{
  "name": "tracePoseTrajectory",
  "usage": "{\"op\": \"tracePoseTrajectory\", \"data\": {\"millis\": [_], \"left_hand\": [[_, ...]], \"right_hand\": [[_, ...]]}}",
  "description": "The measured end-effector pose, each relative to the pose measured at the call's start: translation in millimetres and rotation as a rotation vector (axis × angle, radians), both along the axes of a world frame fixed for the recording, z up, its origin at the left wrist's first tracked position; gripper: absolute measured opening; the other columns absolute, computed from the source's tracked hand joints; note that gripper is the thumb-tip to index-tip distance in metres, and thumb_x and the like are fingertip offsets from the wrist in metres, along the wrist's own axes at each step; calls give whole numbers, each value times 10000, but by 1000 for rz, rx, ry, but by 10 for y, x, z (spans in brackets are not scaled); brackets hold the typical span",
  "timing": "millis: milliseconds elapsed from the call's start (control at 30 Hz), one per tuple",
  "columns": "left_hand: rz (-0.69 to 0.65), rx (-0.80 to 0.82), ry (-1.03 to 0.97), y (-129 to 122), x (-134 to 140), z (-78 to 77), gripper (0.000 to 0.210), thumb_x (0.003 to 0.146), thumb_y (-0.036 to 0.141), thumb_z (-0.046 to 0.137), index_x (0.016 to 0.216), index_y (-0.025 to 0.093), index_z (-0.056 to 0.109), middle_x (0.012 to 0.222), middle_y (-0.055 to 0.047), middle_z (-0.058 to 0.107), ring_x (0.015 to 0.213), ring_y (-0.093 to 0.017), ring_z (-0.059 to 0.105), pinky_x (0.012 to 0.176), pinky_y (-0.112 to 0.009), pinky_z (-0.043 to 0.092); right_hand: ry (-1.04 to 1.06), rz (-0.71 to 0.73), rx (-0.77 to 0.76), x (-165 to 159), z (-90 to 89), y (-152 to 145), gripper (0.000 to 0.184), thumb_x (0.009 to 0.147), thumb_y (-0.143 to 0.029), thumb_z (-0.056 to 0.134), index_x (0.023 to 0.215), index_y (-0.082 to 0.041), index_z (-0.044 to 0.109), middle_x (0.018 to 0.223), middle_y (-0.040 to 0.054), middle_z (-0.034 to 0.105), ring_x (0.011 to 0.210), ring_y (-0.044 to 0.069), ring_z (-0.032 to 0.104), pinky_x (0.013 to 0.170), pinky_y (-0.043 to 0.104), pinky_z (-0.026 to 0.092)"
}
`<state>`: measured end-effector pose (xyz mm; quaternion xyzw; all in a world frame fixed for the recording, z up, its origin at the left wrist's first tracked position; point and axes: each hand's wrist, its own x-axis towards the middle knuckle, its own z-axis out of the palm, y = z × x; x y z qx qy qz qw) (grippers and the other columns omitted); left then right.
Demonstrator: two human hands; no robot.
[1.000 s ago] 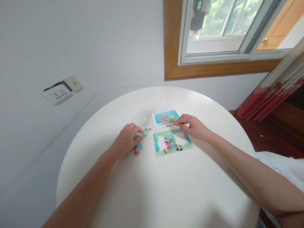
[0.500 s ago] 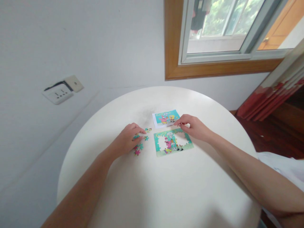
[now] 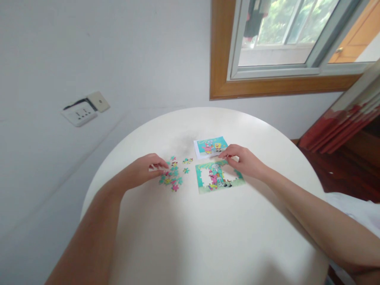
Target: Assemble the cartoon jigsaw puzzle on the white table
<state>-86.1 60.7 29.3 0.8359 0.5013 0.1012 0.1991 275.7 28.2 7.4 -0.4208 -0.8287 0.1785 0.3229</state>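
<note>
A jigsaw puzzle (image 3: 204, 190) with a colourful cartoon picture lies on the white table. White gaps show at its left and upper right. Behind it is a printed reference picture (image 3: 209, 146) with a white strip along its left side. Several loose puzzle pieces (image 3: 175, 181), teal, pink and yellow, are spread left of the puzzle. My left hand (image 3: 145, 170) reaches over their left edge, open, thumb and fingers apart. Over the puzzle's upper right corner, my right hand (image 3: 242, 160) has its fingertips pinched together near the picture's lower edge; anything between them is too small to make out.
The round white table (image 3: 213, 229) stands against a pale wall (image 3: 160, 59) with a socket (image 3: 80, 113). A wood-framed window (image 3: 219, 89) is behind it, and a red and cream curtain (image 3: 323, 126) hangs at the right. White cloth (image 3: 353, 208) shows beside the table's right edge.
My left hand has drawn back to the left, uncovering more of the loose pieces. My right hand keeps nearly the same place by the puzzle's corner. The view has shifted slightly.
</note>
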Motion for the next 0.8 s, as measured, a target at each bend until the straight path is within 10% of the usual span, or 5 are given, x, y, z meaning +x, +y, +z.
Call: {"op": "tracePoseTrajectory", "data": {"millis": [400, 800], "left_hand": [[-120, -164, 15, 5, 87, -168, 247, 750, 397, 564, 841, 182, 643, 773, -13, 609, 708, -166, 554, 643, -247, 436], [-171, -301, -3, -85, 137, -71, 244, 739, 381, 554, 864, 184, 624, 758, 5, 593, 688, -152, 531, 632, -236, 423]], "right_hand": [[-385, 97, 15, -1256, 93, -376, 234, 892, -363, 560, 1024, -249, 715, 952, 68, 604, 958, 221, 477, 786, 341, 338], [-415, -25, -91, -1468, -17, -365, 213, 887, -316, 538, 942, -202, 710, 962, 102, 616, 987, 271, 515, 805, 396, 389]]}}
